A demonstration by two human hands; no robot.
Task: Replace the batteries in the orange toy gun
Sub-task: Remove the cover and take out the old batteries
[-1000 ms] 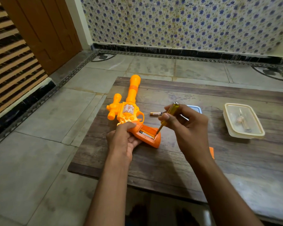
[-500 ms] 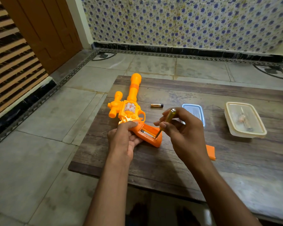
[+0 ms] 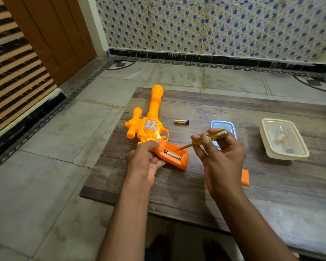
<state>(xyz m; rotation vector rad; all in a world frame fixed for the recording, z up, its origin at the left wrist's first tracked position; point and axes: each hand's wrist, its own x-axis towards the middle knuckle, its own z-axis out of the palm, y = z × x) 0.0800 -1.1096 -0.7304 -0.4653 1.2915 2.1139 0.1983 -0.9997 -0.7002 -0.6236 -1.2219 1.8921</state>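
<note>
Two hands work at frame centre over the wooden table (image 3: 196, 194). Left hand (image 3: 146, 161) grasps the grip of the orange toy gun (image 3: 152, 129), which lies on the table's upper-left part, barrel toward the top of the frame. Grip compartment is open; one battery (image 3: 172, 155) sits inside. Right hand (image 3: 220, 155) grasps a yellow screwdriver (image 3: 205, 139), tip at the compartment. Loose battery (image 3: 181, 121) lies above, apart. Orange cover (image 3: 245, 178) lies right of the right wrist. Clear container (image 3: 284, 140) stands at right.

Bench (image 3: 271, 200) bare at lower right. Obstacles mid-frame: loose battery (image 3: 181, 121), blue lid (image 3: 222, 126), lidded container (image 3: 283, 139), orange cover (image 3: 245, 177).
</note>
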